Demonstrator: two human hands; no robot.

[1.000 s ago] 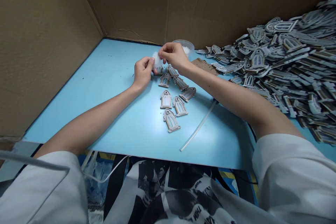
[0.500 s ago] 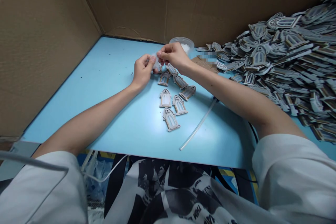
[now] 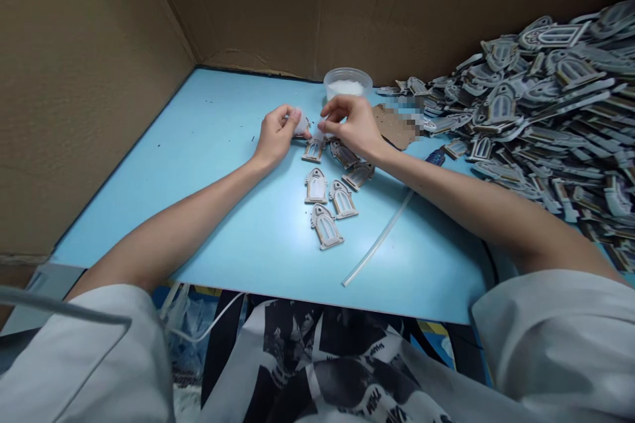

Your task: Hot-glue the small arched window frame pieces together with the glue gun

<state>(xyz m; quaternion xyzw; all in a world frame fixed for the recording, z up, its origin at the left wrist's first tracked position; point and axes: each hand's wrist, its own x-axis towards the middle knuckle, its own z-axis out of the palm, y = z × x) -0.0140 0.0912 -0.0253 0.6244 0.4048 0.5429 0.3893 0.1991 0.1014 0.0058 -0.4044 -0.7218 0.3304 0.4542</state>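
My left hand [image 3: 278, 134] is closed, with small whitish translucent sheets [image 3: 301, 123] pinched between thumb and fingers. To its right, my right hand [image 3: 354, 124] is closed in a pinch on a small translucent sheet [image 3: 323, 127], just above the arched window-shaped pieces; whether the sheet touches one is unclear. Below the hands, several of these grey-and-wood pieces lie on the blue table, among them an arched window piece [image 3: 316, 186] with a white pane and one nearest me [image 3: 326, 227]. My right hand partly hides the far ones.
A clear round tub [image 3: 348, 84] of white bits stands behind my right hand. A brown cardboard scrap [image 3: 397, 127] lies beside it. A clear glue stick [image 3: 378, 238] extends from a dark blue tool [image 3: 436, 156]. A big pile of window pieces [image 3: 540, 106] fills the right; cardboard walls [image 3: 258, 6] enclose the back and left.
My right hand has parted from my left, moving right and down toward the window pieces with a small sheet. My left hand still grips its sheets. The view has shifted slightly.
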